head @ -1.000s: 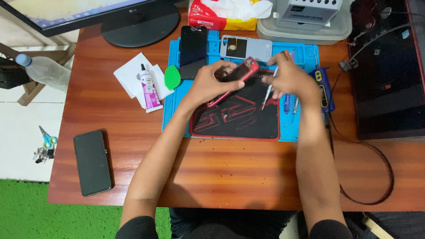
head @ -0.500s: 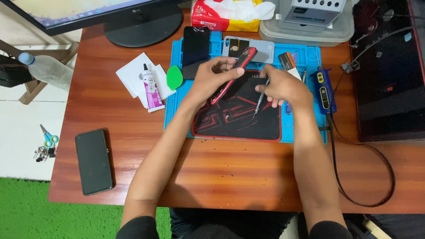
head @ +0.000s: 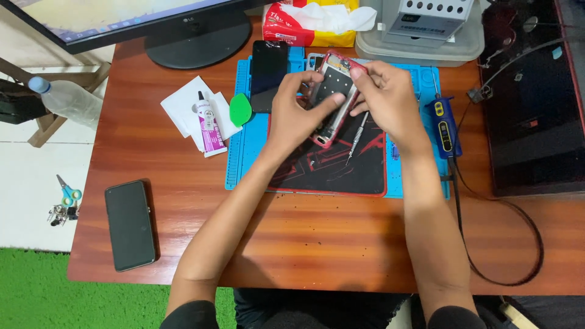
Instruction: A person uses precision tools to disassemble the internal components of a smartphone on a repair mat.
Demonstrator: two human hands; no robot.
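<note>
My left hand grips an opened phone with a red frame, its bare inside facing up, tilted above the far part of the black work pad. My right hand pinches the phone's upper right edge. It also holds a thin metal screwdriver, whose tip points down at the pad. The pad lies on a blue repair mat on the wooden desk.
A black screen panel lies on the mat's far left. To its left lie a green pick, glue tube and white papers. A dark phone sits near left. A blue corded tool, grey tray, monitor stand and tissue pack ring the mat.
Both hands rose toward the mat's far edge. The phone turned from nearly edge-on to its open inside facing up, and my right hand came onto its top edge.
</note>
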